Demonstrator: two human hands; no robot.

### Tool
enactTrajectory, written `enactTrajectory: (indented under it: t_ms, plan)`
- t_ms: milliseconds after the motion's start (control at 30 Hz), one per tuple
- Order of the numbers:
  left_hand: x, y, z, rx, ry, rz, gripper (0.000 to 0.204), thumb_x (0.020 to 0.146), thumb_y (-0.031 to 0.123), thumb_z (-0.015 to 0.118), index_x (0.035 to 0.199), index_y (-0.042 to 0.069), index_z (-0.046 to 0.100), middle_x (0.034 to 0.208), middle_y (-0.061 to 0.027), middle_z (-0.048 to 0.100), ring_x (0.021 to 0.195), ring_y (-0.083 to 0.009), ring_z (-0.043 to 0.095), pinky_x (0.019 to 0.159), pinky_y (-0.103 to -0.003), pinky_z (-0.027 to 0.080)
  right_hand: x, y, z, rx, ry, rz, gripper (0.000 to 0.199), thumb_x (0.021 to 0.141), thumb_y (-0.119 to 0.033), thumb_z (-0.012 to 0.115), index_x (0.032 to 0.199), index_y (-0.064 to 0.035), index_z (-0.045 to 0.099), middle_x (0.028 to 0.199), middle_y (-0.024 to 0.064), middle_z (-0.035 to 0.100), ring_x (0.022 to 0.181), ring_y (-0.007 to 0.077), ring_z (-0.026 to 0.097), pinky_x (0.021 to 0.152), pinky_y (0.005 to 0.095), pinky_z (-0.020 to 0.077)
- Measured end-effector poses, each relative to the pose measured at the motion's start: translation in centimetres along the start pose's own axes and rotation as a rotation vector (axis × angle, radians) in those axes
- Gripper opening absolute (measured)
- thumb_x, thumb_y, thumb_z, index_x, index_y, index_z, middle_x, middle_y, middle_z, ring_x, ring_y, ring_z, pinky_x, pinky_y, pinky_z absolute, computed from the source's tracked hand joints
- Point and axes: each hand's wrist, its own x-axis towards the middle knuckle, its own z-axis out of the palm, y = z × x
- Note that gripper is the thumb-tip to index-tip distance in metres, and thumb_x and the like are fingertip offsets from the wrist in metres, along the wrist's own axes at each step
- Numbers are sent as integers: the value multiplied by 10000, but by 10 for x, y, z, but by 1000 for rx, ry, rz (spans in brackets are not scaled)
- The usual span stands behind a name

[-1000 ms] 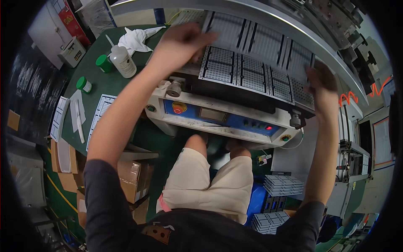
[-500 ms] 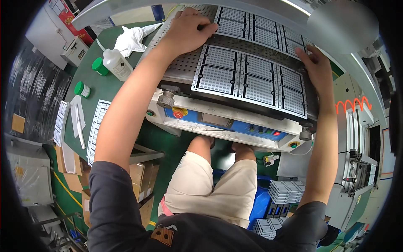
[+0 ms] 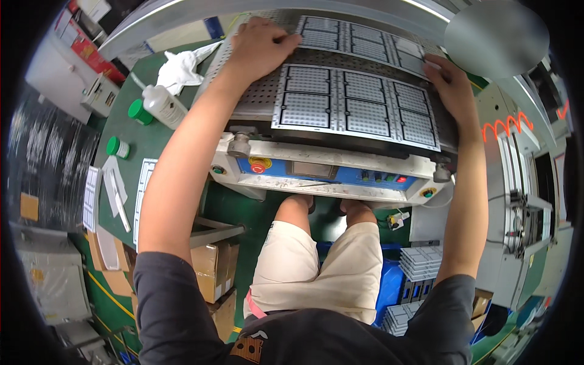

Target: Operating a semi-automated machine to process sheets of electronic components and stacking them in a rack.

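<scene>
Two white circuit board panels with black grid lines lie in rows on a perforated metal bed. My left hand [image 3: 261, 50] is at the left end of the far panel [image 3: 368, 45], thumb against its edge and other fingers bent over the bed. At the opposite end, my right hand [image 3: 449, 79] has its thumb and bent fingers closed at the panel's edge. The near panel [image 3: 362, 103] lies flat along the machine's front, between my forearms and untouched. Under the panels, the perforated bed [image 3: 258, 97] shows at the left.
A metal beam [image 3: 201, 18] crosses behind the bed. The front holds a red stop button [image 3: 260, 165] and metal knobs. On the green table stand a white bottle [image 3: 164, 106], green-lidded jars and a white cloth [image 3: 179, 70]. Stacked panels [image 3: 420, 263] sit low at right, cartons [image 3: 213, 271] low at left.
The whole view has shifted slightly. Both hands stay at the ends of the far panel, with the right fingers drawn in closer to its edge.
</scene>
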Motion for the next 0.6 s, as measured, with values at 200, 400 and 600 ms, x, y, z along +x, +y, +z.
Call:
enactTrajectory:
  t_ms: [200, 400, 600]
  plan:
    - [-6, 12, -2, -20, 24, -13, 384, 827, 477, 609, 910, 126, 741, 1212, -106, 559, 1226, -344, 404, 1021, -488, 294, 5, 4, 2, 88, -36, 103, 374, 875, -245, 677, 1180, -38, 612, 680, 3, 581, 622, 54, 467, 567, 219, 376]
    - [-4, 12, -4, -57, -8, -97, 387, 828, 467, 622, 897, 105, 737, 1250, -110, 535, 1234, -339, 401, 1031, -482, 279, 9, 7, 6, 144, -5, 119, 343, 866, -226, 692, 1141, -38, 613, 704, 1, 590, 614, 63, 467, 565, 217, 382]
    - [-4, 14, -3, -48, 23, -68, 387, 839, 451, 624, 852, 78, 727, 1192, -121, 542, 1171, -311, 442, 987, -437, 327, 14, 13, 7, 219, -7, 55, 320, 873, -225, 689, 1115, -33, 605, 770, 10, 605, 629, 68, 483, 578, 228, 399]
